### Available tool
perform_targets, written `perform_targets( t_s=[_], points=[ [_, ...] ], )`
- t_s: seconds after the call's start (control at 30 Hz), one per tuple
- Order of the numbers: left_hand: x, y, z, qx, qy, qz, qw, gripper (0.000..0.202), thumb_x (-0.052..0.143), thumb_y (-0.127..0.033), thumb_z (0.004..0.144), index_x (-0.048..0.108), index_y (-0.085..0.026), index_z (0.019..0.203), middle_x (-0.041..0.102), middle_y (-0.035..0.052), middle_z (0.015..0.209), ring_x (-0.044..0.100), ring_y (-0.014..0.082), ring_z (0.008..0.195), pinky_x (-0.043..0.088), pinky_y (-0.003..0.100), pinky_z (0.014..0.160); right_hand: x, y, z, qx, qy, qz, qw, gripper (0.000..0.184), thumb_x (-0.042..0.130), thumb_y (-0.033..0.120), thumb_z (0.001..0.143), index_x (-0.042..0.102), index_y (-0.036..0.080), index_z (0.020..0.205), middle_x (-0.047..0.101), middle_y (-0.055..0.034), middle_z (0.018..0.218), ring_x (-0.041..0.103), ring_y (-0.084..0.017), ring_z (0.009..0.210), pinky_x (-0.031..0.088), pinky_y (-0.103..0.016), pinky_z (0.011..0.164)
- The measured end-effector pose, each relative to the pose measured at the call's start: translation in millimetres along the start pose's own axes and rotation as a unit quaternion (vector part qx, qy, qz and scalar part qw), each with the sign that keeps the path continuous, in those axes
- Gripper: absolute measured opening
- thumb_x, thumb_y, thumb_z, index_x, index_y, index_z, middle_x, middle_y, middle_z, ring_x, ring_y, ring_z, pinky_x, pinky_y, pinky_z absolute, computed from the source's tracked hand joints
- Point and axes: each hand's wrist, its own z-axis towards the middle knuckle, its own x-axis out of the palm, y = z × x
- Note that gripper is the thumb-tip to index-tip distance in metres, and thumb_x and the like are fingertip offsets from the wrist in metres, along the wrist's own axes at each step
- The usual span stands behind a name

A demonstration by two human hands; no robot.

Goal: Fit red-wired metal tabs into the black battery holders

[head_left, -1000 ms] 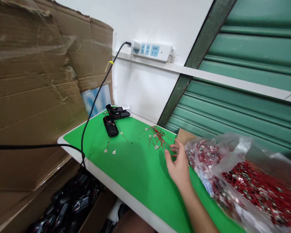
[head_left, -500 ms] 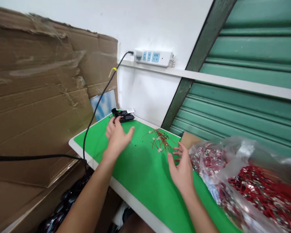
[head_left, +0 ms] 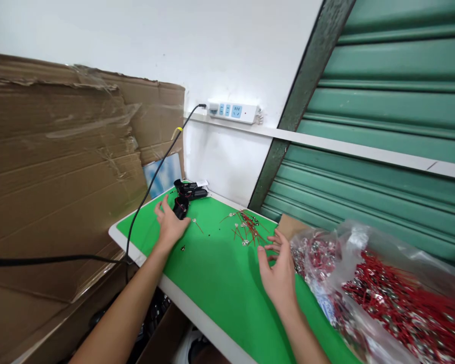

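My left hand [head_left: 170, 222] lies on the green mat [head_left: 220, 268] near its far left corner, fingers closed round a black plastic part [head_left: 181, 206]. Two more black parts [head_left: 191, 190] lie just beyond it. My right hand [head_left: 277, 268] rests on the mat with fingers spread and holds nothing. Its fingertips are close to a small heap of red wires with metal tabs [head_left: 246, 223]. A few single tabs on wires [head_left: 195, 222] lie by my left hand.
A clear plastic bag [head_left: 382, 288] full of red wires with tabs lies at the right. Taped cardboard [head_left: 60, 167] stands at the left. A black cable [head_left: 155, 167] runs up to a white power strip [head_left: 233, 110] on the wall. A green roller shutter [head_left: 382, 126] is behind.
My left arm came into view, reached across the mat and closed on the black part. My right hand stayed near the wire heap. The camera tilted up a little.
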Motion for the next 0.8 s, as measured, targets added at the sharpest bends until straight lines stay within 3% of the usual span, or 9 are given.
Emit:
perform_targets(
  t_s=[0.2, 0.3, 0.4, 0.5, 0.6, 0.67, 0.8],
  points=[
    [-14.9, 14.7, -11.3, -0.016, -0.029, -0.076, 0.997, 0.098, 0.074, -0.019, 0.07, 0.026, -0.014, 0.156, 0.031, 0.0192, 0.147, 0.053, 0.0269, 0.126, 0.041, 0.048, 0.12, 0.0, 3.1, -0.4, 0.003, -0.002, 0.013, 1.0, 0.052, 0.058, 0.041, 0.094, 0.047, 0.018, 0.14, 0.065, -0.0158, 0.116, 0.065, -0.023, 0.086, 0.056, -0.036, 0.063],
    [-26.8, 18.3, -34.5, 0.018, -0.079, -0.098, 0.992, 0.094, 0.071, -0.023, 0.068, 0.03, -0.014, 0.152, 0.039, 0.0166, 0.142, 0.057, 0.0244, 0.115, 0.044, 0.05, 0.117, -0.1, 6.3, -0.8, 0.007, 0.0, 0.025, 1.0, 0.051, 0.058, 0.042, 0.095, 0.049, 0.019, 0.139, 0.067, -0.0145, 0.113, 0.066, -0.022, 0.083, 0.055, -0.035, 0.063],
    [-31.2, 8.3, -69.3, 0.047, -0.076, -0.13, 0.987, 0.093, 0.068, -0.027, 0.068, 0.03, -0.02, 0.153, 0.04, 0.0152, 0.145, 0.057, 0.0266, 0.116, 0.045, 0.053, 0.114, -2.8, 12.1, -1.3, 0.016, 0.038, 0.046, 0.998, 0.043, 0.058, 0.044, 0.095, 0.056, 0.019, 0.131, 0.07, -0.0104, 0.102, 0.067, -0.021, 0.079, 0.054, -0.033, 0.062],
    [-18.4, -17.1, -106.6, 0.061, -0.018, -0.178, 0.982, 0.09, 0.066, -0.028, 0.07, 0.03, -0.022, 0.152, 0.039, 0.0155, 0.15, 0.056, 0.0291, 0.121, 0.049, 0.051, 0.109, -5.6, 20.5, -3.2, 0.051, 0.134, 0.108, 0.984, 0.036, 0.06, 0.051, 0.094, 0.068, 0.02, 0.11, 0.071, -0.0079, 0.088, 0.067, -0.022, 0.076, 0.054, -0.033, 0.064],
    [8.8, -48.3, -139.7, 0.093, 0.066, -0.217, 0.97, 0.086, 0.065, -0.023, 0.071, 0.031, -0.021, 0.15, 0.04, 0.016, 0.149, 0.053, 0.0278, 0.124, 0.048, 0.048, 0.11, -5.4, 26.2, -4.4, 0.152, 0.222, 0.256, 0.928, 0.05, 0.061, 0.064, 0.091, 0.071, 0.019, 0.11, 0.074, -0.0103, 0.097, 0.071, -0.025, 0.086, 0.056, -0.033, 0.065],
    [27.8, -66.0, -156.7, 0.117, 0.129, -0.239, 0.955, 0.085, 0.064, -0.019, 0.071, 0.033, -0.021, 0.15, 0.04, 0.0163, 0.146, 0.052, 0.0267, 0.126, 0.047, 0.047, 0.112, -5.3, 24.6, -2.3, 0.232, 0.196, 0.345, 0.888, 0.056, 0.068, 0.067, 0.085, 0.071, 0.02, 0.114, 0.075, -0.0109, 0.107, 0.072, -0.026, 0.094, 0.058, -0.033, 0.068],
    [53.8, -92.1, -162.4, 0.173, 0.242, -0.309, 0.903, 0.084, 0.065, -0.018, 0.073, 0.031, -0.021, 0.15, 0.037, 0.0164, 0.149, 0.051, 0.0255, 0.13, 0.046, 0.044, 0.112, -12.0, 8.8, 10.4, 0.319, 0.069, 0.412, 0.851, 0.053, 0.085, 0.056, 0.069, 0.072, 0.02, 0.105, 0.076, -0.0099, 0.108, 0.073, -0.025, 0.09, 0.058, -0.033, 0.068]
  ],
)
